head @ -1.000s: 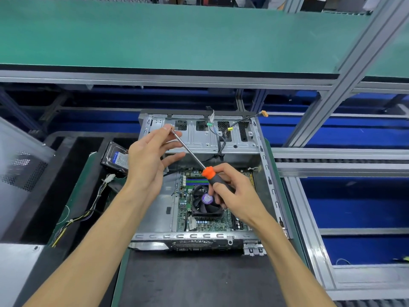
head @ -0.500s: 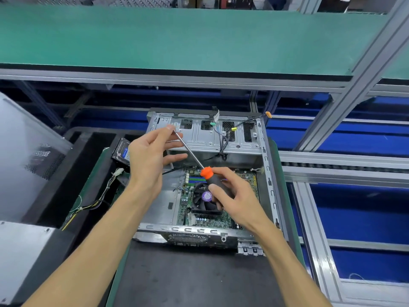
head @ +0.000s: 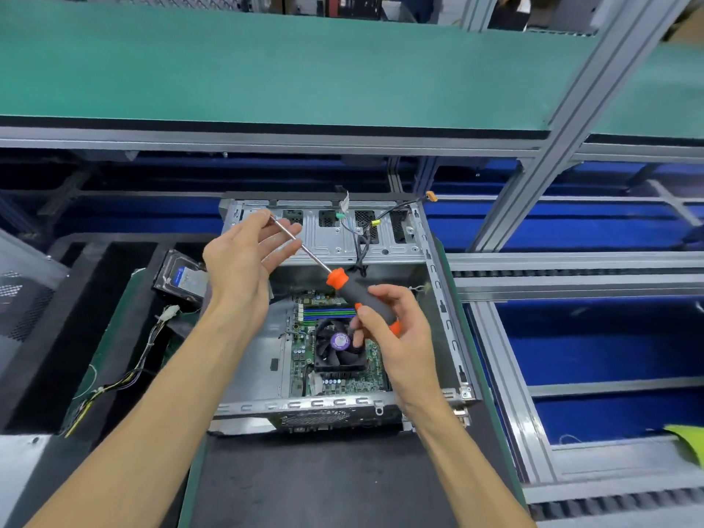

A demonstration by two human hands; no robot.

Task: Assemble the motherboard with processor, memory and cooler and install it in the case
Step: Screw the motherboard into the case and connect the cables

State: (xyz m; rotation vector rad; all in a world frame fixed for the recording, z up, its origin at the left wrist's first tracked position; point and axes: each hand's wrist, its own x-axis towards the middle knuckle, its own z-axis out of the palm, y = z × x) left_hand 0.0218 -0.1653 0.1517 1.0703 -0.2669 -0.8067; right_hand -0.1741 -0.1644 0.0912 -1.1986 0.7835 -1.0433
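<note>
An open metal computer case [head: 438, 283] lies on the dark mat. Inside it sits the green motherboard [head: 343, 384] with a black cooler fan [head: 337, 350] and blue and green memory slots [head: 327, 313]. Above the case I hold a screwdriver [head: 354, 293] with a grey and orange handle. My right hand [head: 396, 337] grips the handle. My left hand [head: 244, 261] pinches the tip of the steel shaft between thumb and forefinger, its other fingers stretched out.
A hard drive [head: 179, 278] lies left of the case, with a bundle of loose cables [head: 125, 379] trailing toward me. A perforated side panel [head: 23, 299] leans at the far left. A green shelf [head: 266, 70] on aluminium posts [head: 533, 177] overhangs the bench.
The screwdriver has risen a little and slid through my right hand, so more of the handle shows. My left hand's lower fingers have spread out. The view has shifted slightly.
</note>
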